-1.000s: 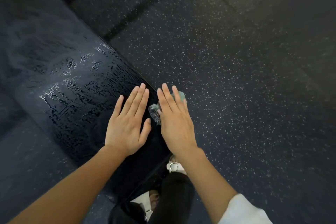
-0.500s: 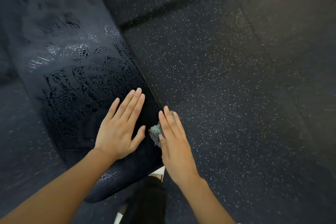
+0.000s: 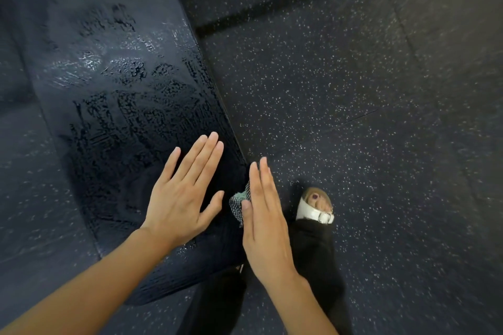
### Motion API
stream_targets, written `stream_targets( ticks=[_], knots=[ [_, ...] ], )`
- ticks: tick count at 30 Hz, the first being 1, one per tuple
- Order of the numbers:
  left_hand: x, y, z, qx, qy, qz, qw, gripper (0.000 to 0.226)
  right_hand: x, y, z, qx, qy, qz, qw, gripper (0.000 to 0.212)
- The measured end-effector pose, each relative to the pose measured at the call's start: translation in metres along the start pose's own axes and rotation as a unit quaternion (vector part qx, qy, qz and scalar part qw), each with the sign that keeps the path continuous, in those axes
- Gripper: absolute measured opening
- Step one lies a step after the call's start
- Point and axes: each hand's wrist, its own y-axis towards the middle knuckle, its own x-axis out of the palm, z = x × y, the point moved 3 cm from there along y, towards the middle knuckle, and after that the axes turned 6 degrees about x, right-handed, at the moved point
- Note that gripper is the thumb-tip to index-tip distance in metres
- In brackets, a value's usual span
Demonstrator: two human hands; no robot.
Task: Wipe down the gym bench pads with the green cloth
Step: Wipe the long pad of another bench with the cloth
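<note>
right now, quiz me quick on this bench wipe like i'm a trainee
1. True or false: the left hand lies flat on the bench pad with its fingers straight.
2. Which of the hands presses the green cloth against the pad's edge? A) left B) right C) neither
3. Fill in: the foot on the floor beside the bench wears a ___ sandal.

Key: 1 true. 2 B, the right hand. 3 white.
</note>
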Motion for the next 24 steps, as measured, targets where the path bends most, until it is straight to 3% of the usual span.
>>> stream_targets(
  ticks=[9, 12, 15, 21, 24],
  knots=[
    [-0.002, 0.02, 0.006, -0.114, -0.013, 0.023, 0.993, 0.065, -0.01, 0.078, -0.027, -0.031, 0.086, -0.096, 0.991, 0.057],
    [-0.006, 0.039, 0.002, -0.165, -0.024, 0.036, 0.985, 0.065, -0.014, 0.078, -0.023, -0.002, 0.151, -0.131, 0.98, 0.057],
    [-0.009, 0.057, -0.005, -0.193, -0.024, 0.045, 0.98, 0.063, -0.018, 0.064, -0.012, -0.026, 0.179, -0.137, 0.974, 0.052],
    [-0.015, 0.07, -0.019, -0.197, -0.027, 0.047, 0.979, 0.064, -0.022, 0.043, -0.001, -0.07, 0.111, -0.143, 0.981, 0.053],
    [-0.021, 0.085, -0.039, -0.214, -0.031, 0.054, 0.975, 0.064, -0.02, 0.05, -0.004, -0.061, 0.128, -0.158, 0.977, 0.053]
  ],
)
